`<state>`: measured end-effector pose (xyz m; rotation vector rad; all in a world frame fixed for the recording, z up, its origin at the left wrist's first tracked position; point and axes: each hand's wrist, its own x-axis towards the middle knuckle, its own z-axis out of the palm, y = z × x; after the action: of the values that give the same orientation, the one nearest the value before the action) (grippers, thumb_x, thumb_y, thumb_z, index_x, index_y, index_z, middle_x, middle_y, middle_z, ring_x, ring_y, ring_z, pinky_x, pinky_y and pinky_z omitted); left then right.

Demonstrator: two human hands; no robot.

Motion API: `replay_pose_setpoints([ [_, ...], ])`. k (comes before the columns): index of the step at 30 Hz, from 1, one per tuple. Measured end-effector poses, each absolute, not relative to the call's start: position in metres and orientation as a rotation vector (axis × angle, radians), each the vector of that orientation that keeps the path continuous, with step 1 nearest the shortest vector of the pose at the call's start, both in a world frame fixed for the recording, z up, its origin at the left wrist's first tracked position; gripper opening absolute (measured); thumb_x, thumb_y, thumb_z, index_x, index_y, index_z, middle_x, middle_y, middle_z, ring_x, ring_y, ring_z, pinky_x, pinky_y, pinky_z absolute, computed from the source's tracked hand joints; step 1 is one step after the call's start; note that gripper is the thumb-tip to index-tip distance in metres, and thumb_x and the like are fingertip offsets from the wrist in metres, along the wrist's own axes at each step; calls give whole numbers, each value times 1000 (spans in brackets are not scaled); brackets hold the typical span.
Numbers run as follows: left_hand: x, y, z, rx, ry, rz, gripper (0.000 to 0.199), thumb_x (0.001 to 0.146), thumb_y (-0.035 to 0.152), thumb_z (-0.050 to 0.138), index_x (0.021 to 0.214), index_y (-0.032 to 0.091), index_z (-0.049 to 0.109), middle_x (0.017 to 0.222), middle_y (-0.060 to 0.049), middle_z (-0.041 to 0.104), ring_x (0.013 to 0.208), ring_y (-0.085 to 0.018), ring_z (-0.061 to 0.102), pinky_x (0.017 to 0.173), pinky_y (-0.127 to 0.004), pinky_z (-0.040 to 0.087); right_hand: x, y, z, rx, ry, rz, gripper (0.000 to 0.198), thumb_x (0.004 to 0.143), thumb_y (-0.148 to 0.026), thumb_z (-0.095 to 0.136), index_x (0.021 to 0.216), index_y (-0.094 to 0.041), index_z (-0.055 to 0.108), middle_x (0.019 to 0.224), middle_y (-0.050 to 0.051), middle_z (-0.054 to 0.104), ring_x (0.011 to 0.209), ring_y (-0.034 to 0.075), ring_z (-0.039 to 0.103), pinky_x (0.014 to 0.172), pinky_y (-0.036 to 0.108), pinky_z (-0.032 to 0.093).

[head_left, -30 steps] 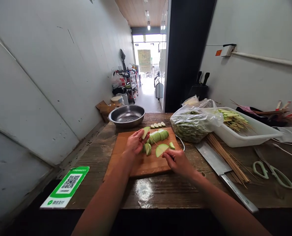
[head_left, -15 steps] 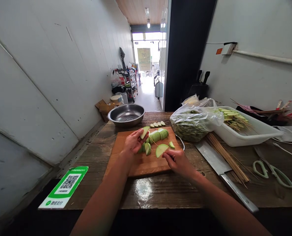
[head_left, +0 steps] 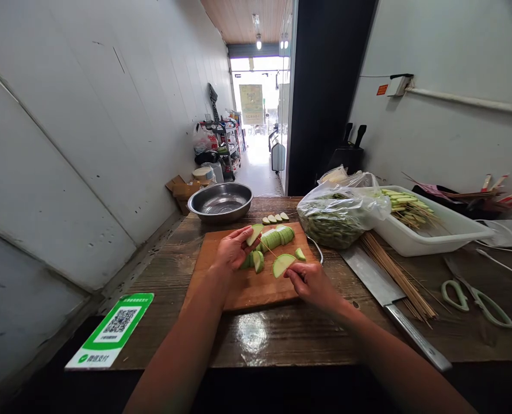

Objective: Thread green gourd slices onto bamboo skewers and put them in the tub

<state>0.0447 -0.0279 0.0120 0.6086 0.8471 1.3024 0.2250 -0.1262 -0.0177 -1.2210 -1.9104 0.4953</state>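
My left hand (head_left: 234,248) pinches a half-round green squash slice (head_left: 254,234) between thumb and fingers. In my right hand (head_left: 310,280) is the near end of a thin bamboo skewer (head_left: 268,248), with another squash slice (head_left: 283,265) threaded on it close to my fingers. The skewer's far end points at the left slice; whether it has pierced it I cannot tell. Below both hands lies a wooden cutting board (head_left: 234,298), bearing a row of cut squash (head_left: 273,238) and a loose end piece (head_left: 299,253).
Right of the board lie a cleaver (head_left: 370,276), bundled skewers (head_left: 396,276) and scissors (head_left: 475,296). Behind them are a filled plastic bag (head_left: 339,213) and a white tub (head_left: 437,244) of skewered slices. A metal bowl (head_left: 220,202) stands back left; a green QR-code card (head_left: 113,330) lies front left.
Both hands stay in nearly the same place. The slice in my left hand sits very slightly lower, and the whole view has shifted a little.
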Motion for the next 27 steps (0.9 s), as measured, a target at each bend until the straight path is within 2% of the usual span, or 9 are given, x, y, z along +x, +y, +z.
replay_pose_setpoints([
  [5,46,-29,11,631,854,1272,6,69,2,62,73,8,62,74,-9,67,68,-16,65,67,-31,56,225,-126,-18,-1226,-1892,488,22,81,-17,47,71,-17,66,62,2,63,55,12,53,53,21,38],
  [22,49,-31,11,581,841,1072,11,72,1,58,76,11,60,72,-7,66,66,-17,65,63,-28,56,224,-124,-21,-1240,-1880,486,22,81,-17,46,69,-16,65,61,2,62,57,12,53,54,22,37],
  [25,52,-32,13,522,788,1079,6,75,10,58,81,11,60,78,-8,67,73,-18,66,66,-30,56,222,-124,-18,-1233,-1841,495,22,81,-18,45,70,-16,64,62,2,62,58,12,53,55,22,37],
  [27,55,-34,17,498,696,1090,13,80,22,55,87,12,60,85,-9,66,81,-20,65,71,-34,55,221,-124,-17,-1210,-1815,521,23,82,-19,44,69,-16,63,62,2,61,58,12,53,55,22,37],
])
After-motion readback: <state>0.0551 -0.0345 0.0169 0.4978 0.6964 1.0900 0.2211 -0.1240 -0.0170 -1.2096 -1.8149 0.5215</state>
